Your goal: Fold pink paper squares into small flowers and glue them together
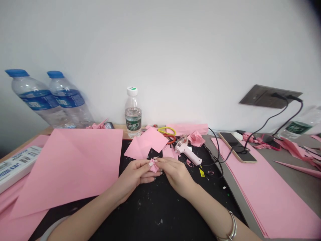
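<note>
Above the middle of a matte black work mat, a small folded piece of pink paper sat between the person's two bare hands. The left hand was closed on it, its thumb pressed on the near face and its other fingers spread a little behind and below. The right hand was gently curved, fingers together, their tips touching the piece from the other side; its thumb was hidden, so whether it also gripped the paper could not be told. Just beyond the hands lay a notched sheet of pink paper, and behind that stood a clear plastic bottle with a white cap and green label. To the right of the sheet, a pale glue gun with a long handle rested near a folded pink paper flower. A large creased pink sheet covered the mat's left side, while farther right a dark-screened smartphone lay on a stack of long pink sheets.
</note>
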Tool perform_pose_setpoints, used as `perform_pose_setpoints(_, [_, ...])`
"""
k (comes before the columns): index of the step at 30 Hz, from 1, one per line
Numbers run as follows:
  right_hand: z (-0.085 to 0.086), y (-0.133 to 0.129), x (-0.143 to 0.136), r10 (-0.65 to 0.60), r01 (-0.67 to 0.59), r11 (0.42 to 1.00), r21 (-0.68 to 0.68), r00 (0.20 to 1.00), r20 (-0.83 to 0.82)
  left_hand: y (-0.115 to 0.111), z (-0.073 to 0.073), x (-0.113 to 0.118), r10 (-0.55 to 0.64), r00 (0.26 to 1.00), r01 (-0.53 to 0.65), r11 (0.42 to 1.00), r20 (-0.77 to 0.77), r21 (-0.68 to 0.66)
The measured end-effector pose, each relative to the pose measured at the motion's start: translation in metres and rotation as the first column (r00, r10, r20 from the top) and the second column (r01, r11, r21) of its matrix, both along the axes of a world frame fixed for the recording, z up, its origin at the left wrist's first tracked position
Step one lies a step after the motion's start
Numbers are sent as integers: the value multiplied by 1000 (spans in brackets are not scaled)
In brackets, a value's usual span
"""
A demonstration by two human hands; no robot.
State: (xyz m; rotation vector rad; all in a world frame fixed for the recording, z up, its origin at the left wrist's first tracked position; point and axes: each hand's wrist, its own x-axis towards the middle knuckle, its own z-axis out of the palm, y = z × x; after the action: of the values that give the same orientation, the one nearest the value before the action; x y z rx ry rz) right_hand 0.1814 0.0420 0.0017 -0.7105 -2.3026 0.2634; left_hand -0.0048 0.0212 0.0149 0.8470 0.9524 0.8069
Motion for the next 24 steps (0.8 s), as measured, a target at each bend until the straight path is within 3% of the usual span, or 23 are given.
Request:
perform_pose_setpoints(14, [0,1,1,53,-51,996,-77,998,16,1,-2,-1,-9,1000,9,1000,-18,6])
perform_pose_setpoints(19, [7,-4,0,92,-95,981,-171,995,-24,2,-3,-2,-8,999,8,1000,-33,12])
perform_pose_setpoints(22, [10,-6,-2,-13,-30,948,-315,991,-133,2,-2,-1,-28,999,29,999,-45,25])
perform_pose_setpoints(24, [11,-7,-3,-128,36,891,-453,976,-175,1,1,0,-67,996,68,997,-62,27])
